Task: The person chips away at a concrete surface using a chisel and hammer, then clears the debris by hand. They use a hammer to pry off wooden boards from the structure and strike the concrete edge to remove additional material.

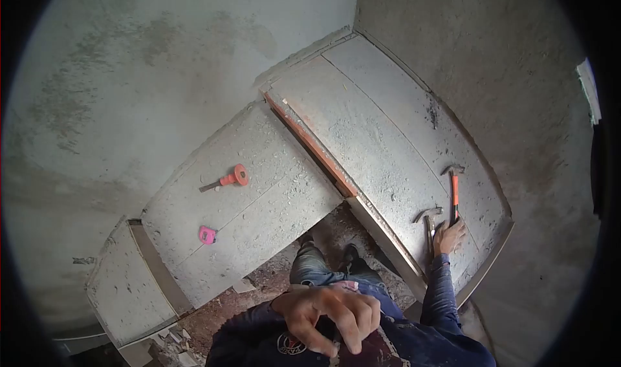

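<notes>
My left hand (pixel 333 315) is raised in front of my chest, close to the camera. Its fingers are bent and apart, and nothing shows in them. On the right-hand slab, my right hand (pixel 447 237) lies with its fingers stretched out. The lower end of an orange-and-black handled hammer (pixel 455 195) meets those fingers, and part of its handle may be hidden. Just left of that hand lies a claw hammer (pixel 429 221) with a metallic-looking handle. An orange-grip chisel (pixel 228 178) and a pink tape measure (pixel 207 235) rest on the left slab.
Chips and dust lie scattered over the grey slab (pixel 362 118). A raised step edge with a reddish strip (pixel 310 146) divides the two levels. Rough plastered walls (pixel 162 76) rise behind. Rubble (pixel 223 309) covers the floor around my legs.
</notes>
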`<state>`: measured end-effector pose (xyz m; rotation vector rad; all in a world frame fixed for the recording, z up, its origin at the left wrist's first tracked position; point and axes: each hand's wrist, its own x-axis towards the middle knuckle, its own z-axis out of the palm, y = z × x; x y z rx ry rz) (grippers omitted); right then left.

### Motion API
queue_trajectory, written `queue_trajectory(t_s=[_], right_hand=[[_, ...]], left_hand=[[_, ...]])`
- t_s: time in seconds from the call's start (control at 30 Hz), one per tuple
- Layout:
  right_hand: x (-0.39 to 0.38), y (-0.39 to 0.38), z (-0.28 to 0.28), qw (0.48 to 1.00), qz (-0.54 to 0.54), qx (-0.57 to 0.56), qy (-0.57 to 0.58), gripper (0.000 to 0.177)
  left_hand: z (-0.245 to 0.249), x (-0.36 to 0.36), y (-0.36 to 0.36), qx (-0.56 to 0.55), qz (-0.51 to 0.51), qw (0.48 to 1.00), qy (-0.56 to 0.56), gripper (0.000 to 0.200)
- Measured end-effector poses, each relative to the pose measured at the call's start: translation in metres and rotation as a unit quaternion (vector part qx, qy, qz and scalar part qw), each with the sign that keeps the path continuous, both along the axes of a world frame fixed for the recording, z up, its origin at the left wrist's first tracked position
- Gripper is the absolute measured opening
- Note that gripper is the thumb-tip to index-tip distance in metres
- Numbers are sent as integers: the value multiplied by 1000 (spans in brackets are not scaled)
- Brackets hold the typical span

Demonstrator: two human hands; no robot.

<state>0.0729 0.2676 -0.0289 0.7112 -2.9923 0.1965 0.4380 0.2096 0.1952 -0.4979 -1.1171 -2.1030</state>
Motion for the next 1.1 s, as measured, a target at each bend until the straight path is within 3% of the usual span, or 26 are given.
queue_trajectory(t_s=[0.07, 0.1, 0.17, 0.23, 0.3, 0.53, 0.6, 0.7, 0.77, 0.83, 0.87, 0.93, 1.03, 1.1], right_hand=[[1, -2, 3, 1000, -7, -1, 1, 55], [4, -3, 5, 1000, -1, -10, -3, 55], [5, -2, 9, 998, 8, -55, -6, 59], [7, -3, 11, 998, 21, -58, -9, 64], [12, -2, 20, 997, 23, -76, -24, 67], [26, 5, 36, 992, 67, -100, -32, 71], [45, 14, 47, 970, 198, -134, 34, 69], [68, 23, 30, 956, 254, -141, 28, 66], [82, 26, 24, 966, 227, -123, 7, 65], [90, 28, 26, 959, 239, -140, 63, 63], [93, 27, 33, 973, 199, -116, 3, 62], [96, 30, 22, 979, 177, -98, 12, 60], [97, 29, 17, 978, 172, -111, 36, 60], [101, 26, 23, 987, 138, -73, 28, 60]], left_hand=[[24, -27, 7, -91, -30, 981, 167, 37], [34, -39, 12, -101, -27, 981, 162, 37], [49, -61, 23, -136, 59, 954, 260, 18], [58, -69, 28, -201, 65, 943, 256, 8], [66, -66, 41, -208, -20, 975, 82, 9], [80, -61, 87, -230, 13, 971, 67, 11], [85, -53, 96, -240, 10, 967, 80, 13], [101, -35, 101, -269, -23, 958, 93, 17], [97, -16, 115, -285, -36, 954, 89, 22], [100, 8, 126, -300, -49, 949, 78, 27], [107, 19, 132, -295, -48, 951, 83, 31], [110, 44, 143, -293, -52, 951, 88, 36], [102, 80, 166, -299, -30, 951, 69, 37], [104, 96, 180, -242, 35, 968, 65, 37]])
